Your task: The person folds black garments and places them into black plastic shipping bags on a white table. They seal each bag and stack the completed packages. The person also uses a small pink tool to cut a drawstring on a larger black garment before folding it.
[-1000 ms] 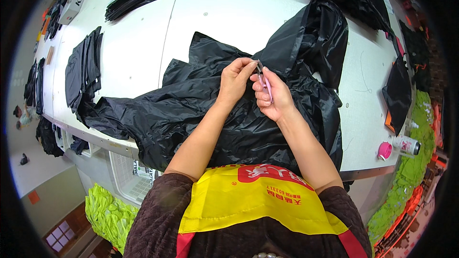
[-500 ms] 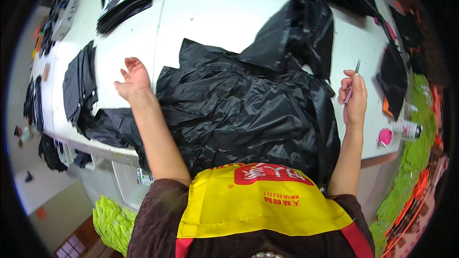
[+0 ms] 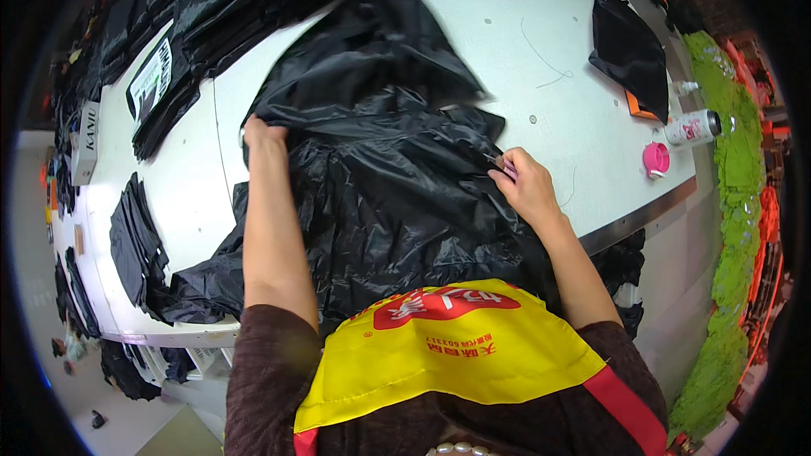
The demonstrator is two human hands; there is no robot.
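Observation:
A glossy black hooded garment (image 3: pixel 405 203) lies crumpled across the white table before me, its lower part up against my apron. The hood (image 3: pixel 372 51) is spread upward, pointing away from me. My left hand (image 3: pixel 267 133) is closed on the garment's left edge, just where the hood meets the body; the fingertips are partly hidden by cloth. At the garment's right side, my right hand (image 3: pixel 528 190) is closed around small pink-handled snips (image 3: pixel 508 168). Their tip is close to the black fabric, and I cannot tell whether it touches.
Folded black garments (image 3: pixel 220 8) line the table's far side. Black cloth (image 3: pixel 139 241) lies at left, near a white box (image 3: pixel 86 143). To the right are a black piece (image 3: pixel 629 55), a white bottle (image 3: pixel 693 127) and a pink lid (image 3: pixel 655 160). Green cloth (image 3: pixel 735 169) is heaped beyond the edge.
Both hands were off the garment; now the left grips its edge and the right has come in with the snips. The hood has swung from right to centre. The view has turned.

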